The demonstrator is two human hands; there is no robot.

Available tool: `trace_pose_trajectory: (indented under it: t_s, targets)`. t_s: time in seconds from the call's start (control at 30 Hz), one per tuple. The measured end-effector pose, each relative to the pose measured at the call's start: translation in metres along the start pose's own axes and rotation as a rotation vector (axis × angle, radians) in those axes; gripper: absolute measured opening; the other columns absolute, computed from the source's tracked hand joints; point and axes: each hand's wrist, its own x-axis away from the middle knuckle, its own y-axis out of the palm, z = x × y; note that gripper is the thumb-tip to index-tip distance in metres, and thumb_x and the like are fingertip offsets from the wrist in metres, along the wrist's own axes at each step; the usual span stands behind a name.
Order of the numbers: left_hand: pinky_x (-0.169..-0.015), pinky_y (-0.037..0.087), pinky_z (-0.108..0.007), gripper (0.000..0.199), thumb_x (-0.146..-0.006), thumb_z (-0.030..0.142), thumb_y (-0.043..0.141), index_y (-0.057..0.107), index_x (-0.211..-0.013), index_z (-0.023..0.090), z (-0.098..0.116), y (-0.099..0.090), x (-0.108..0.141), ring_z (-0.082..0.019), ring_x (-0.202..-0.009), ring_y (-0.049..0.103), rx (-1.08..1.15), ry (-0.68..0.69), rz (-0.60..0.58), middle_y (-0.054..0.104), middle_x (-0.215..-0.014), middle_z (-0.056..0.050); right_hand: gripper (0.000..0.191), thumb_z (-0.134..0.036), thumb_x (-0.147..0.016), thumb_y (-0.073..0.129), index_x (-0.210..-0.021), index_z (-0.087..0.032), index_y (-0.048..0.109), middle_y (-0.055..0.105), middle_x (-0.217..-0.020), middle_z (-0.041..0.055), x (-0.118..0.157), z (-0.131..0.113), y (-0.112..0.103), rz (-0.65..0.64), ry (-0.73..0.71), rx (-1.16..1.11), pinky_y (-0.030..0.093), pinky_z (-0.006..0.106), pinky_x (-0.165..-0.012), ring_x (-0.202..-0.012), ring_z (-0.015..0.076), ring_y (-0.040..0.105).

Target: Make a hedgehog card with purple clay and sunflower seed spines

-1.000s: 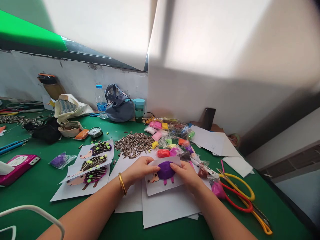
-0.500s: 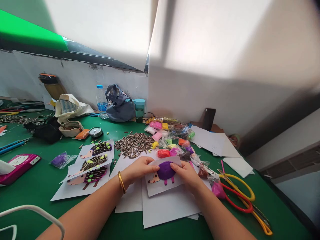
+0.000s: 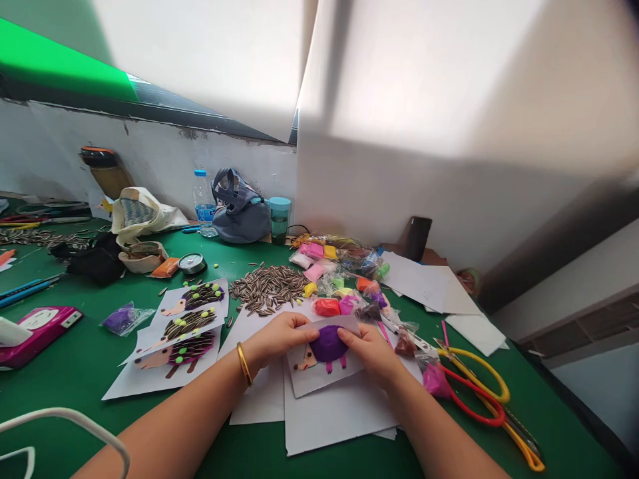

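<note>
**Purple clay (image 3: pixel 328 343) on a hedgehog card (image 3: pixel 312 379)**

My left hand (image 3: pixel 279 336) and right hand (image 3: pixel 367 352) both hold the card, fingers curled over its top edge and fingertips against either side of the clay. The card sits over white sheets (image 3: pixel 334 426) in the middle of the green worktop (image 3: pixel 64 359), turned slightly askew. A gold bangle (image 3: pixel 244 364) circles my left wrist. Just left of my left hand lie three finished hedgehog cards (image 3: pixel 188 326), their backs set with striped sunflower seeds. More seeds (image 3: pixel 267 287) lie heaped beyond my hands, beside bagged clay packets (image 3: pixel 327 307). To my right, near my right forearm, are red-and-yellow-handled scissors (image 3: pixel 472 396).
</note>
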Motion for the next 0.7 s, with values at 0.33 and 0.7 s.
trace_pose_trajectory:
  t_s: [0.33,0.7]
  targets:
    - [-0.058,0.033,-0.023,0.037,-0.074,0.050,0.066,0.066,-0.070,0.013,0.0005,-0.0008,0.0000,-0.012,-0.063,0.045,-0.011,0.028,-0.007,0.057,-0.067,0.000,0.043,-0.056,-0.073,0.071,-0.087,-0.016,0.072,0.069,-0.076,0.0033,-0.0019,-0.0005,-0.0023,0.042,-0.021,0.015,0.042,0.023,-0.052,-0.060,0.0138,0.057]
    - [-0.062,0.040,-0.024,0.039,-0.064,0.040,0.077,0.068,-0.091,0.014,0.0037,0.0045,0.0014,-0.015,-0.068,0.056,0.050,0.012,-0.024,0.066,-0.076,-0.001,0.047,-0.058,-0.071,0.071,-0.088,-0.014,0.072,0.069,-0.073,0.0040,-0.0011,-0.0019,-0.0001,0.073,-0.013,0.000,0.043,0.024,-0.051,-0.057,0.0137,0.057]
